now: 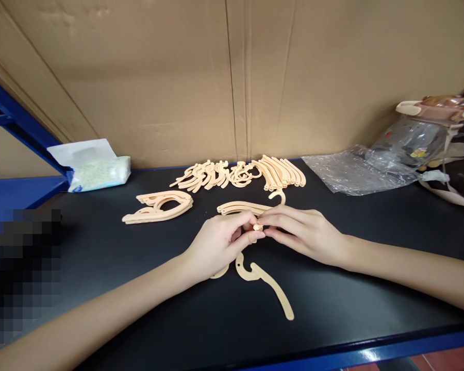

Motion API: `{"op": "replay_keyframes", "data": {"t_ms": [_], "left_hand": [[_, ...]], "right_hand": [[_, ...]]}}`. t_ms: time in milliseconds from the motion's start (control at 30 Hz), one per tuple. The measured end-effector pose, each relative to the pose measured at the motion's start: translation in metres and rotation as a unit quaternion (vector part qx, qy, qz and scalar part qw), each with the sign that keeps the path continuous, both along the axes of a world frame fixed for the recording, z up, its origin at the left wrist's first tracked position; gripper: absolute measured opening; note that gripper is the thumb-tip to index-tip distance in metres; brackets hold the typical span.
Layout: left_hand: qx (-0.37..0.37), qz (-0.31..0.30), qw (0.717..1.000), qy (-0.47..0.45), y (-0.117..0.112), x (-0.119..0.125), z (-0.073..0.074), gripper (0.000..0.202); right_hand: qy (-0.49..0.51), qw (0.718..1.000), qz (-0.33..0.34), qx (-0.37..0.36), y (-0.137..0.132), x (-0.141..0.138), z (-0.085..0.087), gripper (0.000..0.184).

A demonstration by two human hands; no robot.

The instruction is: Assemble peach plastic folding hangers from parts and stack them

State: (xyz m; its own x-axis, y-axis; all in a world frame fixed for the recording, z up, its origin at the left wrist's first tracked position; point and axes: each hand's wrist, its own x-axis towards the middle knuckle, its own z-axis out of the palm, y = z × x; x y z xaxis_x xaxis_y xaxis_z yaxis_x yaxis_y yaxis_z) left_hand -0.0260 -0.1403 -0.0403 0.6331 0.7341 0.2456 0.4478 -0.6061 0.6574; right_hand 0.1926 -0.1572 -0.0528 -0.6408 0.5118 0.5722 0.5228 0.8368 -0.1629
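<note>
My left hand [221,239] and my right hand [313,233] meet over the middle of the table. Between their fingertips is a small cream-coloured piece [257,226], pinched from both sides; most of it is hidden. Just below lies a hanger hook piece [275,289] with a long curved arm. Another flat cream piece [221,272] shows partly under my left hand. Behind my fingers rest a few stacked curved hanger arms [239,207], and a hook end [281,196] sticks up beyond my right hand.
Folded hangers [150,215] lie stacked at left. Along the back are a pile of hook pieces [209,175] and a row of hanger arms [282,175]. A tissue pack [98,172] stands back left. Clear plastic bag [355,170] and bottle [410,136] occupy the right, against cardboard [158,77].
</note>
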Motion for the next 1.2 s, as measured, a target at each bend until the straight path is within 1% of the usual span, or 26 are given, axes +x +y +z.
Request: {"op": "replay_keyframes", "data": {"t_ms": [100, 200, 267, 333, 433, 500, 600, 667, 833, 933, 1000, 1200], "left_hand": [[-0.011, -0.016, 1.0, 0.002, -0.001, 0.0, 0.001, 0.027], [-0.011, -0.033, 0.999, -0.01, 0.0, -0.001, 0.001, 0.036], [-0.001, -0.014, 1.0, -0.008, 0.001, -0.002, 0.002, 0.036], [0.004, 0.017, 1.0, -0.002, 0.004, -0.004, 0.002, 0.034], [0.032, 0.044, 0.998, 0.013, 0.01, -0.014, 0.003, 0.034], [0.082, 0.048, 0.995, 0.031, 0.016, -0.023, 0.004, 0.033], [0.187, 0.054, 0.977, 0.083, 0.025, -0.035, 0.003, 0.032], [0.242, 0.061, 0.962, 0.11, 0.028, -0.037, 0.002, 0.032], [0.331, 0.063, 0.927, 0.162, 0.024, -0.031, -0.003, 0.022], [0.362, 0.097, 0.905, 0.202, 0.022, -0.029, -0.006, 0.02], [0.367, 0.116, 0.896, 0.22, 0.022, -0.029, -0.007, 0.02], [0.363, 0.127, 0.891, 0.243, 0.023, -0.031, -0.009, 0.02]], "right_hand": [[0.01, 1.0, 0.01, -0.013, 0.001, 0.0, 0.001, 0.016], [0.011, 1.0, 0.003, -0.008, 0.002, 0.0, 0.002, 0.013], [0.009, 1.0, -0.004, 0.008, 0.003, 0.001, 0.001, 0.011], [0.008, 1.0, -0.018, 0.019, 0.004, 0.003, 0.0, 0.01], [0.027, 0.999, -0.043, -0.005, 0.008, 0.007, -0.001, 0.011], [0.047, 0.997, -0.05, -0.026, 0.011, 0.01, -0.001, 0.013], [0.073, 0.995, -0.061, -0.042, 0.015, 0.013, -0.001, 0.013], [0.082, 0.993, -0.07, -0.054, 0.017, 0.014, -0.001, 0.013], [0.077, 0.993, -0.069, -0.065, 0.017, 0.013, -0.002, 0.013], [0.07, 0.993, -0.066, -0.063, 0.018, 0.011, -0.004, 0.013], [0.068, 0.993, -0.065, -0.065, 0.018, 0.011, -0.004, 0.014], [0.06, 0.993, -0.06, -0.078, 0.015, 0.013, -0.004, 0.015]]}}
